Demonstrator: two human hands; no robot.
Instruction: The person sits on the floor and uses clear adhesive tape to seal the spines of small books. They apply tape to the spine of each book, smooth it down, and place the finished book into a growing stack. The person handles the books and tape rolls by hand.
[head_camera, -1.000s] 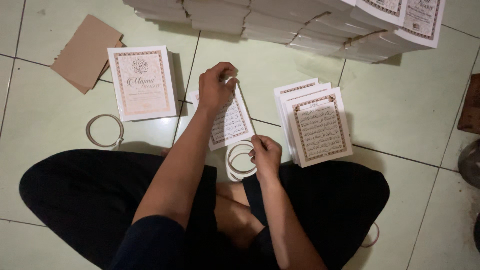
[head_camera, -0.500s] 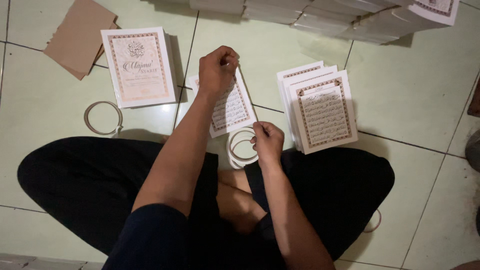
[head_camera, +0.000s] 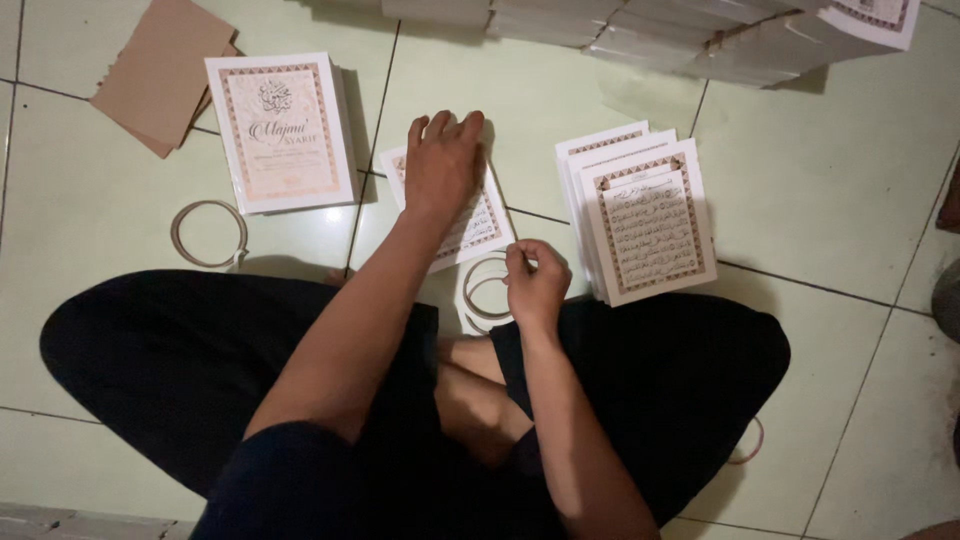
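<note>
I sit cross-legged on a pale green tiled floor. My left hand (head_camera: 443, 165) lies flat, palm down, on a small white booklet (head_camera: 482, 228) with a decorated border that rests on the floor in front of me. My right hand (head_camera: 537, 285) is closer to my lap, its fingers pinched on the rim of a clear tape roll (head_camera: 478, 297) that lies on the near corner of the booklet. Most of the booklet's page is hidden under my left hand and forearm.
A stack of bordered printed pages (head_camera: 650, 225) lies to the right. A stack of cover-printed books (head_camera: 280, 130) lies to the left, with brown card sheets (head_camera: 160, 75) behind it and another tape ring (head_camera: 208, 233) in front. Bundled book stacks (head_camera: 700, 35) line the far edge.
My left hand was pinched over the booklet's top edge; it now lies flat on the page. My right hand stays at the tape roll. The view has tilted slightly downward.
</note>
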